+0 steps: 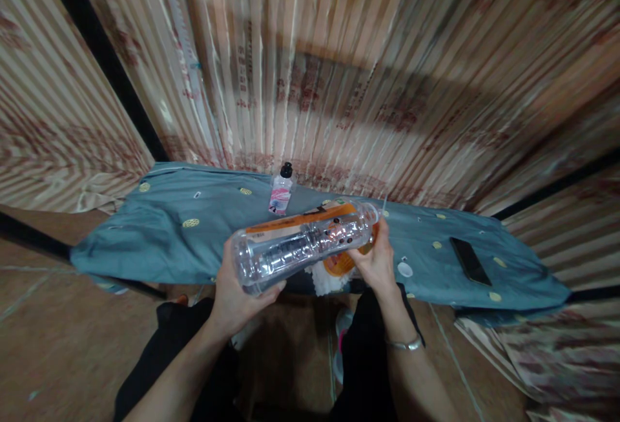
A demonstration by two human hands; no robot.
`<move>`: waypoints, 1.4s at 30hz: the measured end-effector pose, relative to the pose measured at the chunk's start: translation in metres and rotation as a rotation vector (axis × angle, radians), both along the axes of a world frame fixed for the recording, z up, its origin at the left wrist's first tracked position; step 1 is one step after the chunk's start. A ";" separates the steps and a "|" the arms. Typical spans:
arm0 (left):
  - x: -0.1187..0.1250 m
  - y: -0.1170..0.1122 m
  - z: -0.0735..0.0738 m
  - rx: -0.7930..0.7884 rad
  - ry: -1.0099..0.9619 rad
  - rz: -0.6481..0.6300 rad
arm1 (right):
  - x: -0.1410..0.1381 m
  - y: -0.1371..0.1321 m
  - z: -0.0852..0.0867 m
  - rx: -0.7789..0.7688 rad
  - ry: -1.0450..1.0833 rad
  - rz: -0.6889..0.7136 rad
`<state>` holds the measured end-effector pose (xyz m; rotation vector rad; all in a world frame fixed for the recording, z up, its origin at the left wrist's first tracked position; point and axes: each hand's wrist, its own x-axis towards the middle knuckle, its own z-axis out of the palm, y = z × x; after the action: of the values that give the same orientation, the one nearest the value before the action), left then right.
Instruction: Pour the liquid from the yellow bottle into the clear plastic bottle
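clear bottle [303,244] clasped by left hand [233,298] and right hand [376,262], above near edge of cloth [194,244].

Reaches forward with both arms bare, left forearm [179,370] angling in from lower left, right forearm [421,377] from lower right. Cups left hand [237,296] in a grip, thumb up on the left side, fingers wrapped underneath, tips showing at right. Holds right hand [375,260] farther forward, back to camera, fingers curled closed. Wears thin metal bangle [405,344] on right wrist.
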<state>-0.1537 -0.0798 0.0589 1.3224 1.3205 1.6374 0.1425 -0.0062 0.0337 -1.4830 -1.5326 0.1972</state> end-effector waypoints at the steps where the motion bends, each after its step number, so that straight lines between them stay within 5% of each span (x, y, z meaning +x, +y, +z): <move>1: 0.000 0.000 0.000 -0.003 0.000 0.002 | 0.000 0.000 0.000 0.002 -0.004 -0.001; 42: -0.003 0.000 -0.008 -0.026 0.046 0.045 | 0.001 0.005 -0.010 0.040 0.012 -0.005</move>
<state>-0.1568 -0.0798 0.0505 1.3314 1.4033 1.6235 0.1433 -0.0014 0.0241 -1.4518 -1.5149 0.1708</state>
